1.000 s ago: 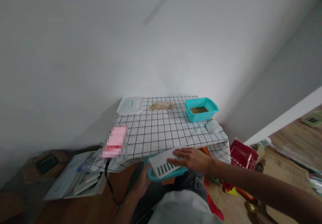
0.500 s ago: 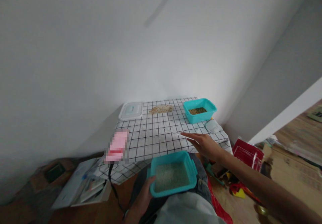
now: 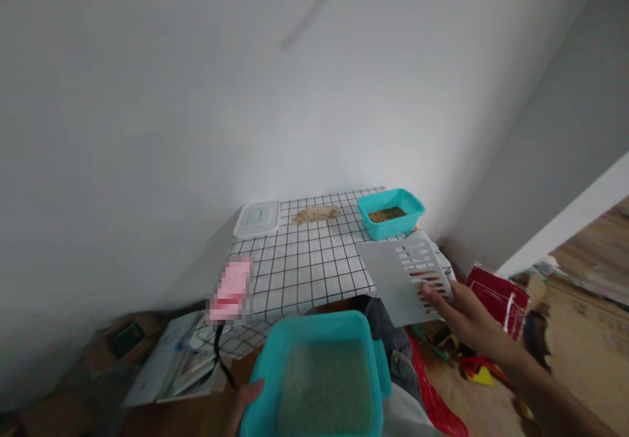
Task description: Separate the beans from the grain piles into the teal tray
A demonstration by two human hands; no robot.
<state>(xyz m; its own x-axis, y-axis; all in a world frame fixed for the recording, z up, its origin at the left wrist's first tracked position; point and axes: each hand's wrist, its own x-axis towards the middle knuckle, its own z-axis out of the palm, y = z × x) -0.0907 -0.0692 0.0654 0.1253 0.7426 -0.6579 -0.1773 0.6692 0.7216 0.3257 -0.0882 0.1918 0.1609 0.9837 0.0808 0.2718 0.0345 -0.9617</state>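
My left hand [image 3: 244, 403] grips the left edge of a teal tub [image 3: 314, 371] filled with pale grains, held close below me over my lap. Only the thumb and part of the palm show. My right hand [image 3: 466, 319] pinches a white slotted lid [image 3: 403, 273], lifted to the right of the tub and tilted so its flat face shows. Behind both stands a small table under a black-and-white checked cloth [image 3: 314, 260].
On the cloth lie a second teal tub of green beans [image 3: 390, 212], a loose heap of pale flakes [image 3: 315, 214], a clear lidded box [image 3: 257, 218] and a pink object [image 3: 230, 289]. Papers lie on the floor at left [image 3: 167, 365]; red packets [image 3: 496, 296] clutter the floor at right.
The slotted lid came off the grain tub and swung right, held up in my right hand. My left hand brought the open tub nearer and lower in view.
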